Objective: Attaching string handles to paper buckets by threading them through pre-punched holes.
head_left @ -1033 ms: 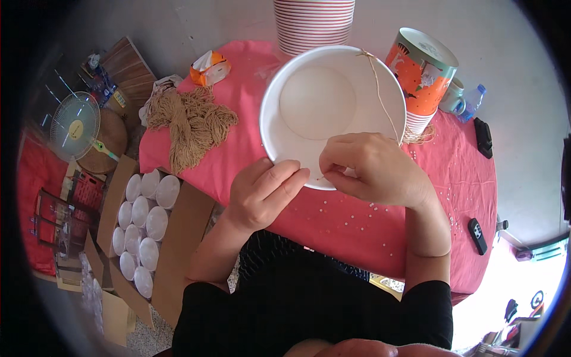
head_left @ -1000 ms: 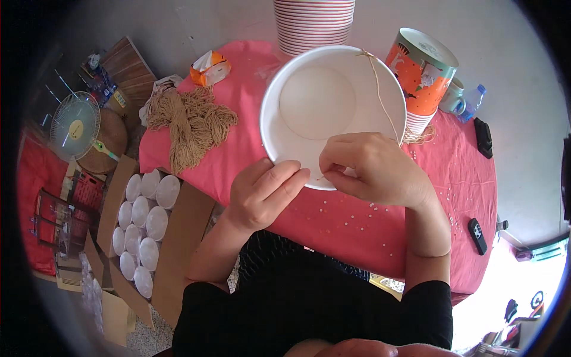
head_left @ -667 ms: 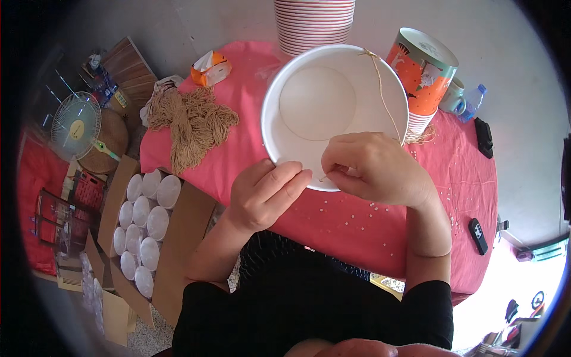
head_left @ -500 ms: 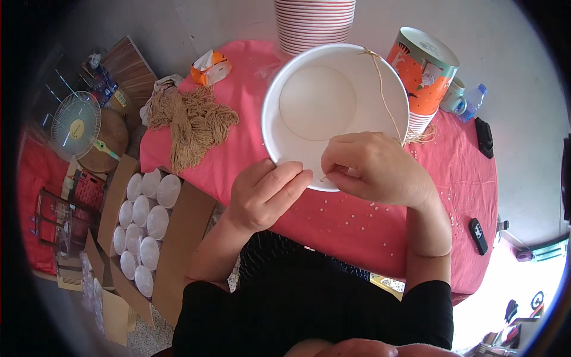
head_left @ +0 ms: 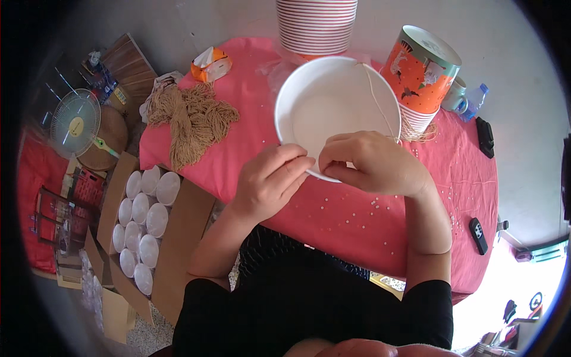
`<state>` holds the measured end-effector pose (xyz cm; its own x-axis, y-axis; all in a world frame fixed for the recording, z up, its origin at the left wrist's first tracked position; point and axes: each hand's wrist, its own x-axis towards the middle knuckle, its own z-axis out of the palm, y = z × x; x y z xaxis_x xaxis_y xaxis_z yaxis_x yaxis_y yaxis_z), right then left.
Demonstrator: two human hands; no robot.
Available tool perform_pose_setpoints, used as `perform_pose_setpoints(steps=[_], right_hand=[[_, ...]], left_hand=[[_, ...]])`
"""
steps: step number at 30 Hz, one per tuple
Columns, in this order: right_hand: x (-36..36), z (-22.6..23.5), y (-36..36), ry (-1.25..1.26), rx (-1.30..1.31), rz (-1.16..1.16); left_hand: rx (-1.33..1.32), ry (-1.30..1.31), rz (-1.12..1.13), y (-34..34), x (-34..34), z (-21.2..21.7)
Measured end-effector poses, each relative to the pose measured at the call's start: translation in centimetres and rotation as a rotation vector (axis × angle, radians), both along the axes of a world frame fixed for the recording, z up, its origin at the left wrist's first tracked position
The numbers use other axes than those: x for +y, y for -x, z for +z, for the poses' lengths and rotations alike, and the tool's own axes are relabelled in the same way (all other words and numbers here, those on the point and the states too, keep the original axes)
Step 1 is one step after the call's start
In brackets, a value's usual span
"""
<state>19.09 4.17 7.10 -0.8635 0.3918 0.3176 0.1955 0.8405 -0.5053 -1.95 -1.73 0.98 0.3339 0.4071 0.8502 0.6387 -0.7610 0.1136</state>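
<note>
A white paper bucket (head_left: 318, 116) is tilted so that its open mouth faces me. Thin tan string (head_left: 376, 89) runs along the right inside of its mouth, from the far rim down to the right rim. My left hand (head_left: 270, 178) is closed on the near left rim, thumb and fingers pinched together. Just right of it, my right hand (head_left: 375, 163) is bent in a pinch over the near rim. What lies between its fingertips is hidden.
Behind stands a tall stack of buckets (head_left: 315, 27); to the right, an orange-and-green printed bucket (head_left: 419, 71) tops another stack. A tan string bundle (head_left: 193, 122) and orange packet (head_left: 211, 64) lie left. A carton of clear cups (head_left: 169, 250) stands lower left. Small dots (head_left: 348, 220) litter the pink cloth.
The bucket's mouth has tipped and looks smaller, its far rim lower in view. My left hand has risen slightly; my right hand keeps its pinch near the rim.
</note>
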Motion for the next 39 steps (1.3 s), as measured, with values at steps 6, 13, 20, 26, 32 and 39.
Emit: perform_pose_setpoints(steps=[6, 13, 20, 26, 32, 39], right_hand=[[1.8, -0.8, 0.1, 0.180, -0.084, 0.011], [1.7, -0.5, 0.2, 0.198, -0.059, -0.016], [1.8, -0.7, 0.0, 0.206, -0.033, -0.029], [1.6, 0.0, -0.7, 0.119, -0.071, -0.120], [1.3, 0.3, -1.8, -0.181, -0.046, -0.351], [0.1, 1.3, -1.4, -0.129, 0.156, -0.283]], left_hand=[[-0.217, 0.243, -0.056, -0.1, 0.7, -1.7], [-0.326, 0.129, 0.001, -1.3, 0.1, -3.4], [-0.324, 0.174, 0.020, -3.2, 0.1, -3.6], [-0.324, 0.094, 0.065, -1.5, 0.0, -2.4], [-1.103, 0.571, -0.450, 0.3, 0.2, 0.0], [-1.041, 0.987, -0.658, -0.4, 1.1, 1.0]])
